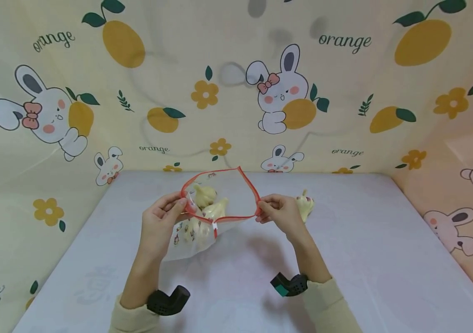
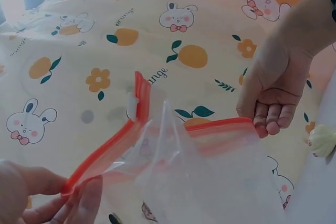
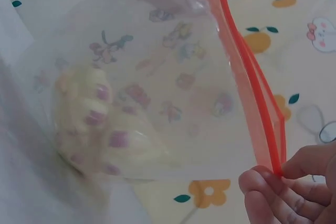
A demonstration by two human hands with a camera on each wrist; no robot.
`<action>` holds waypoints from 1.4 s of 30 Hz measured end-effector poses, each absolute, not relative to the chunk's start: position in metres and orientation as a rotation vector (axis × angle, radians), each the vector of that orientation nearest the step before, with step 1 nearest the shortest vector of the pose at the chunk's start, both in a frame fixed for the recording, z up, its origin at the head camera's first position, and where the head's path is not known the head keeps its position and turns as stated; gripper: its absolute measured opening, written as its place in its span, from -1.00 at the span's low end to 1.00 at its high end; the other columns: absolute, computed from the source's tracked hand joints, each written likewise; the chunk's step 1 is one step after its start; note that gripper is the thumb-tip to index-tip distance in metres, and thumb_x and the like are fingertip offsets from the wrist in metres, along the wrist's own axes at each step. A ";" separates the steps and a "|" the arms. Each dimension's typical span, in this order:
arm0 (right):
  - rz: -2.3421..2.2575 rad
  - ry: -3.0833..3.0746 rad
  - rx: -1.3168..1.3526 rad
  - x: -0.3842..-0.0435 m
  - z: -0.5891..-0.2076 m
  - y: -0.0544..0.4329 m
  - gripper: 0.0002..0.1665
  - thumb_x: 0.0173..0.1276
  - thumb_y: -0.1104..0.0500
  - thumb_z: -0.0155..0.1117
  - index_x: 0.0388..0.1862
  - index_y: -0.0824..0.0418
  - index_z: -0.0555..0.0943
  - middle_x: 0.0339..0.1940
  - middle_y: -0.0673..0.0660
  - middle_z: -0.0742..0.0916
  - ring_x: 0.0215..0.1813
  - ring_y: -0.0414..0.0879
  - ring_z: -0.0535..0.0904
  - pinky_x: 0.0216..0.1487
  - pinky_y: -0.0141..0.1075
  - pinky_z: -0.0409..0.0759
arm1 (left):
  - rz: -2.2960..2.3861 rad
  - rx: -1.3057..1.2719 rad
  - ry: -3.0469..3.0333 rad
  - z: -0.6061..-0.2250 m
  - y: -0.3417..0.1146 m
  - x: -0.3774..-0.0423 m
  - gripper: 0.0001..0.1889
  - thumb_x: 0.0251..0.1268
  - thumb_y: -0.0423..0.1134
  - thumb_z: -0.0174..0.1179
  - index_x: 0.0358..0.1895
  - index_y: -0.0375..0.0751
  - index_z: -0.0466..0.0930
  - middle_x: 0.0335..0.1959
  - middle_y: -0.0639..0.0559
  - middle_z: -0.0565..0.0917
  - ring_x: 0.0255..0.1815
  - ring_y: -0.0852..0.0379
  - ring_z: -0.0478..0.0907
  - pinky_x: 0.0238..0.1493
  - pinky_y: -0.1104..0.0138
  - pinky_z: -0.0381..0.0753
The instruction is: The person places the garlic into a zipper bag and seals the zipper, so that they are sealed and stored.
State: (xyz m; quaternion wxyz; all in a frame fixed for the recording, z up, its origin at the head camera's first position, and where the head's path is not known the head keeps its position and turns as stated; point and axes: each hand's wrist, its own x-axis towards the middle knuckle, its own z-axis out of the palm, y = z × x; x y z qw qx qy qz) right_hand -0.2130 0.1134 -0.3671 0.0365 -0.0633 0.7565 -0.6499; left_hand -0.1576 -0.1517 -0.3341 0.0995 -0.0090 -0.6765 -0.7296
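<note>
A patterned cloth (image 1: pixel 220 46) fills the upper half of the head view, and below it a pale table (image 1: pixel 395 268) spreads to the bottom edge. Near the centre is the clear printed bag (image 3: pixel 194 124), its red rim (image 1: pixel 251 185) drawn wide; whether its base touches the table I cannot tell. The left hand (image 1: pixel 161 219), left of centre, pinches one side of the rim, and the right hand (image 1: pixel 284 215), right of centre, pinches the opposite corner. The step in hand looks like spreading the mouth. Several garlic-like bulbs (image 1: pixel 205 196) sit in the bag's left part, too overlapped to count, while a loose bulb (image 1: pixel 305 207) lies on the table just beyond the right hand. Bagging that one would likely call for the left hand alone to keep the mouth wide. Smallest is the white slider (image 1: pixel 214 226), at the rim's near edge
</note>
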 end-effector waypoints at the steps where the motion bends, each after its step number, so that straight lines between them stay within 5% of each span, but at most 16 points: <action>1: -1.997 2.316 -0.190 -0.214 -0.368 0.114 -0.69 0.38 0.30 0.18 -0.06 0.56 0.55 -0.56 -0.04 0.72 -0.54 -0.30 0.67 -0.36 -0.42 0.74 | -2.161 -0.018 -2.002 -0.335 -0.152 -0.158 -0.67 0.40 -0.40 0.06 0.14 -0.52 0.44 -0.36 0.35 0.69 -0.32 0.38 0.64 -0.19 0.52 0.72; 12: -1.983 2.297 -0.271 -0.221 -0.377 0.122 -0.63 0.41 0.19 0.19 0.00 0.50 0.55 -0.52 -0.12 0.71 -0.46 -0.28 0.69 -0.29 -0.40 0.75 | -2.201 0.037 -1.960 -0.337 -0.148 -0.162 -0.66 0.41 -0.40 0.04 0.19 -0.48 0.42 -0.32 0.34 0.68 -0.28 0.38 0.64 -0.17 0.54 0.71; 22: -1.861 2.635 -0.260 -0.234 -0.390 0.150 -0.66 0.36 0.18 0.26 -0.05 0.44 0.60 -0.23 0.39 0.75 -0.40 -0.37 0.68 -0.25 -0.50 0.72 | -2.221 0.025 -1.928 -0.339 -0.146 -0.162 -0.66 0.39 -0.44 0.04 0.17 -0.53 0.40 -0.35 0.31 0.67 -0.30 0.39 0.64 -0.18 0.52 0.72; 35: -1.870 3.006 0.023 -0.251 -0.415 0.183 -0.70 0.21 0.25 0.39 -0.11 0.39 0.64 -0.16 0.38 0.75 -0.39 -0.67 0.47 -0.28 -0.81 0.48 | -2.212 0.057 -1.976 -0.338 -0.145 -0.163 -0.66 0.40 -0.42 0.05 0.19 -0.46 0.41 -0.34 0.33 0.66 -0.28 0.39 0.63 -0.17 0.54 0.71; 38: -1.880 3.014 0.101 -0.253 -0.419 0.188 -0.65 0.20 0.24 0.41 -0.07 0.38 0.63 -0.12 0.37 0.75 -0.28 -0.48 0.59 -0.24 -0.80 0.49 | -2.220 0.063 -1.977 -0.338 -0.145 -0.163 -0.65 0.40 -0.42 0.05 0.20 -0.45 0.41 -0.35 0.32 0.65 -0.28 0.39 0.63 -0.15 0.53 0.72; 42: -1.865 3.028 0.170 -0.255 -0.425 0.193 -0.57 0.17 0.23 0.44 -0.01 0.39 0.60 -0.05 0.36 0.73 -0.08 0.00 0.66 -0.17 -0.74 0.50 | -2.208 0.075 -2.004 -0.337 -0.145 -0.162 -0.65 0.41 -0.39 0.05 0.21 -0.41 0.42 -0.33 0.31 0.64 -0.25 0.37 0.63 -0.12 0.52 0.71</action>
